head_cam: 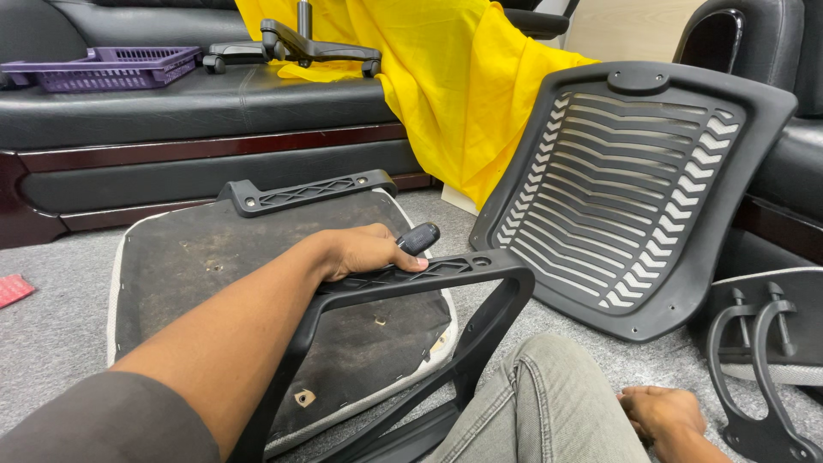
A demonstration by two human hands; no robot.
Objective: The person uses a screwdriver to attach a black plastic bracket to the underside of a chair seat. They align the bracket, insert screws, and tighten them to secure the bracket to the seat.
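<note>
Grey carpet floor (60, 309), black leather sofa (171, 103) with dark wood base, draped yellow cloth (446, 77) behind.

A small flat red package (13, 289) is lying on the grey carpet at the picture's left edge, well apart from the fingers (403, 260) and far to their left, partly cut off by the frame. No labels, signs or screens are showing anywhere else.

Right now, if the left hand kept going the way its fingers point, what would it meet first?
The left hand, gripping a black tool handle on the armrest bracket, points right, toward the slatted chair backrest. That looks first in line, though depth is unclear.
</note>
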